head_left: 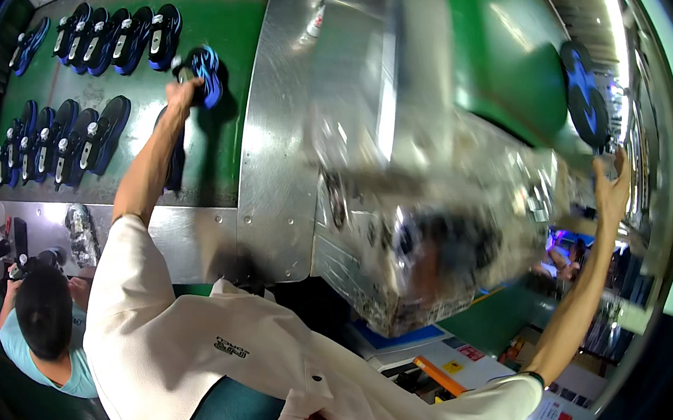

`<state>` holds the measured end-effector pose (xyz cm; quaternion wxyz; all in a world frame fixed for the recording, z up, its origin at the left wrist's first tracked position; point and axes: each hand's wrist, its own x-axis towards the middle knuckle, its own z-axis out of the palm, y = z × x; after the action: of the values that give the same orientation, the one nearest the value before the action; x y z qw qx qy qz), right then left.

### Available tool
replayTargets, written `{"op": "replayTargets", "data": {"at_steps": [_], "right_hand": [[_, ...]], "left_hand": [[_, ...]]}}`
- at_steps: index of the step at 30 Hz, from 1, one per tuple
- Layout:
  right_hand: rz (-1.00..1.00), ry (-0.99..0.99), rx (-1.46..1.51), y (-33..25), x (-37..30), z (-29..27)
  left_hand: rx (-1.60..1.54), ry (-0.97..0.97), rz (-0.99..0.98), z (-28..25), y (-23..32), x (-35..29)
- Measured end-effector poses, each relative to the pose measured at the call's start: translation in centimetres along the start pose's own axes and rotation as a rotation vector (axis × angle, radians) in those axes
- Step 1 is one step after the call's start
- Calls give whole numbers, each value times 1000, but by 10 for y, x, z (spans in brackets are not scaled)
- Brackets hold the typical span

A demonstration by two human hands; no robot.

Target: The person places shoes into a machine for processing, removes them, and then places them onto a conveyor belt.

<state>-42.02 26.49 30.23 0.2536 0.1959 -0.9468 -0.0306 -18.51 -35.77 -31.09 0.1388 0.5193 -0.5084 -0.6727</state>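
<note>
My left hand [183,93] reaches out over the green belt at the left, its fingers closed on the near edge of a black and blue sandal [207,77]. The sandal is tilted above the belt and casts a shadow. At the far right my right hand [613,190] is raised with fingers apart. Just beyond its fingertips is a dark sole with a blue mark [585,97]; whether they touch cannot be told. Beneath my left forearm another dark sandal [177,162] is partly hidden.
Black sandals [129,39] with pale tags lie in two rows on the green belt [237,19]. A bare metal strip [280,122] borders it. A blurred, shiny machine housing [431,245] fills the middle right. A person in a light blue shirt [52,344] is at lower left.
</note>
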Motion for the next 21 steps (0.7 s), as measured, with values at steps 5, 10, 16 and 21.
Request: {"op": "replayTargets", "data": {"at_steps": [5,10,16,21], "right_hand": [[329,-375,110,-7,98,39],[315,-517,291,-68,95,30],[232,-136,104,-151,60,26],[130,107,323,-177,-29,-44]], "left_hand": [[450,-43,554,6,47,72],[561,35,1127,9,-4,-4],[382,-552,384,-13,-153,-209],[148,-1096,-2,3,-60,-418]]}}
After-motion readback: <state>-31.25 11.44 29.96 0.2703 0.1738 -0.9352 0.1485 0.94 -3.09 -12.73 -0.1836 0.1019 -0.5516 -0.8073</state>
